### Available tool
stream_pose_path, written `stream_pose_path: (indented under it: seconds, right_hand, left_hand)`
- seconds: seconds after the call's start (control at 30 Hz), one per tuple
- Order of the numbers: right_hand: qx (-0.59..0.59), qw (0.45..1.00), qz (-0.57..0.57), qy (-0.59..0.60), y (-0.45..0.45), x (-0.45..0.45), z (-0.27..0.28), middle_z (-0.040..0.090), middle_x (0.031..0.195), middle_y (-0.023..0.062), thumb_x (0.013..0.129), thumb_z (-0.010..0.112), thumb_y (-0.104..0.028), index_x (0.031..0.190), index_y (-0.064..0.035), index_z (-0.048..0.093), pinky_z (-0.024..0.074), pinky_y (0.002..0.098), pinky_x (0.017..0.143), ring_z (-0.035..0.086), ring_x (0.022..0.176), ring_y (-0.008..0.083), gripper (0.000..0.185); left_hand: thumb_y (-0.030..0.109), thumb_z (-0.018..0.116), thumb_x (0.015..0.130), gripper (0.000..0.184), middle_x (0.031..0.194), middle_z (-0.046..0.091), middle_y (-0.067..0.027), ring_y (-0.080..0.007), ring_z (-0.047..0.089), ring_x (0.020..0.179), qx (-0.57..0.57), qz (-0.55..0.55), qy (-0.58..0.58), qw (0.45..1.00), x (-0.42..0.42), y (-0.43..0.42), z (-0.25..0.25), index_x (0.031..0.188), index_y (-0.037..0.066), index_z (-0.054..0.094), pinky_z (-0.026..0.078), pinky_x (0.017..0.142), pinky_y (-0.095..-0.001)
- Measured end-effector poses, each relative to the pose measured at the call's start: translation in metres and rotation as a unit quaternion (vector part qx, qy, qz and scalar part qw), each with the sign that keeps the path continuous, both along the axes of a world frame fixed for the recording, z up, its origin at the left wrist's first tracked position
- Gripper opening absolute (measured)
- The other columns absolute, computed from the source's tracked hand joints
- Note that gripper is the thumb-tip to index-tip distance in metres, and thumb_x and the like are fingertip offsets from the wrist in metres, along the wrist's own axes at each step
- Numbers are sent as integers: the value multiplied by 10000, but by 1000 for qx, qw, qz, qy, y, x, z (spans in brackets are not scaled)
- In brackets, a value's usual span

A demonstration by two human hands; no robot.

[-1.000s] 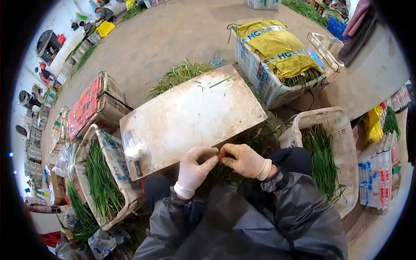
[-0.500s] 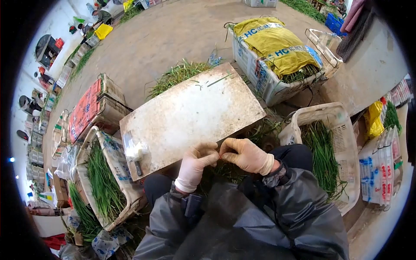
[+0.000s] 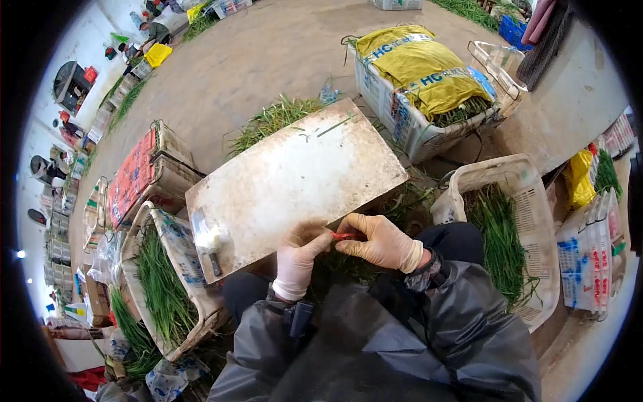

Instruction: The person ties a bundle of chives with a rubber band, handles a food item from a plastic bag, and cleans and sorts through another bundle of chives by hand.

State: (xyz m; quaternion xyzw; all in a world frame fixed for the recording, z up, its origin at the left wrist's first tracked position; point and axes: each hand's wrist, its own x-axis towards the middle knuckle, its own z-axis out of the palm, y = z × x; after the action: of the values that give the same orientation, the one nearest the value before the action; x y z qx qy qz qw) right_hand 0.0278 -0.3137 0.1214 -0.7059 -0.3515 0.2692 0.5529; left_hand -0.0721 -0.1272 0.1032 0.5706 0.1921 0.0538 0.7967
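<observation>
Both hands wear pale gloves and meet over the near edge of a white board [image 3: 301, 174]. A small red strip [image 3: 343, 236] shows between them. My right hand [image 3: 380, 242] pinches the strip between thumb and fingers. My left hand [image 3: 301, 260] has its thumb and index finger at the strip's left end, while its other fingers are blurred. A knife [image 3: 214, 262] lies at the board's left corner, beside a small whitish item in clear plastic [image 3: 213, 236].
Crates of green stalks stand on the left [image 3: 164, 288] and right [image 3: 499, 248]. Behind the board are loose stalks [image 3: 278, 120] and a crate under a yellow sack [image 3: 425, 70]. A red-covered crate [image 3: 134, 175] stands at left. People [image 3: 155, 32] sit far off.
More of the red strip now shows between the fingertips. My left hand's upper fingers have moved and blurred. The view has shifted slightly.
</observation>
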Motion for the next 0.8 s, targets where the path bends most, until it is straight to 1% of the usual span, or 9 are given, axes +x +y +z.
stream_pose_path:
  seconds: [0.17,0.27,0.3,0.37,0.47,0.57,0.67,0.77,0.8]
  right_hand:
    - [15,999,-26,17,3,-1,-8,684,824,153,941,731,-212,1030,-13,686,515,340,699,650,743,207,222]
    - [25,1000,-9,-3,0,3,-14,678,828,160,942,727,-196,1041,-14,694,508,335,691,628,726,205,210]
    - [27,999,-6,-18,-2,2,-14,683,838,161,938,722,-193,1046,-19,697,513,346,697,640,733,226,206]
    - [35,998,2,-51,-1,3,-13,694,858,163,930,714,-187,1058,-30,702,523,370,709,662,747,267,203]
    - [48,959,-10,-280,0,5,-19,683,845,118,899,721,-176,964,-49,698,508,395,740,654,796,308,144]
    - [-22,944,18,-327,0,4,-13,671,840,115,900,701,-218,944,-83,685,490,442,747,638,824,360,143]
    - [-87,925,28,-370,0,5,-20,653,818,108,902,696,-235,924,-91,668,483,431,736,631,793,337,148]
    - [-84,919,28,-384,1,4,-26,647,801,110,902,684,-226,902,-84,656,486,437,738,632,793,340,144]
    - [-64,928,26,-367,1,4,-22,652,804,113,895,686,-215,905,-79,658,489,440,733,634,793,348,139]
  left_hand:
    - [-14,776,869,296,1000,731,-55,-126,685,907,45,-1,-21,999,-2,-5,-4,1148,27,685,549,822,-250]
    - [-10,770,878,282,990,733,-49,-120,684,902,70,-7,-36,997,-2,-9,-2,1147,26,691,548,825,-251]
    - [-10,765,882,275,984,735,-49,-119,685,898,78,-8,-38,996,-3,-11,0,1145,25,694,548,824,-252]
    - [-5,752,893,259,994,741,-53,-116,684,904,129,-39,-38,990,-2,-9,-1,1146,19,705,548,830,-255]
    - [12,746,882,220,952,761,-70,-112,692,861,208,-80,-47,974,0,-4,-11,1101,3,739,547,794,-257]
    - [16,737,883,148,925,772,-72,-99,689,841,294,-101,-37,950,2,-4,-4,1026,-18,760,548,775,-255]
    - [16,738,877,97,885,773,-67,-88,683,813,347,-97,-36,932,0,-8,-2,960,-29,763,547,752,-253]
    - [17,744,869,99,862,767,-64,-93,678,785,397,-92,-51,912,-2,-9,-5,954,-31,762,542,734,-252]
    - [18,746,869,106,860,764,-63,-97,677,779,416,-90,-58,903,-2,-9,-6,961,-31,762,539,730,-252]
